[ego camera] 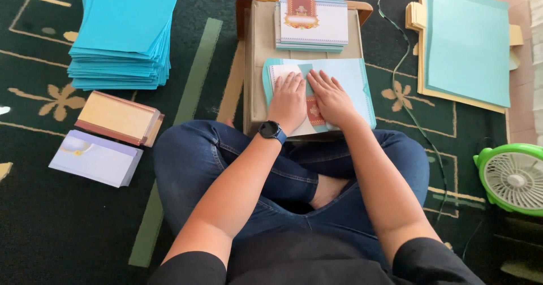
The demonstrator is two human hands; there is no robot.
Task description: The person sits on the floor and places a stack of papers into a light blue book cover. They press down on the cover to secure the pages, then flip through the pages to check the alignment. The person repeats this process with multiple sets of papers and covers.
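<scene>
I sit cross-legged in front of a low wooden stool (257,42). On it lies a light blue folded paper cover (350,78) with a white card (278,71) bearing a red ornament inside. My left hand (288,99), with a dark watch on its wrist, presses flat on the card's left part. My right hand (331,98) lies flat beside it, fingers spread, pressing the cover down. Neither hand grips anything. A small stack of white ornamented cards (314,22) rests at the stool's far end.
On the dark green patterned carpet, a tall stack of blue sheets (124,30) lies far left, with a tan card stack (117,117) and a lilac-white card stack (95,158) nearer. Blue and cream sheets (466,44) lie far right. A green fan (512,177) and cord sit at right.
</scene>
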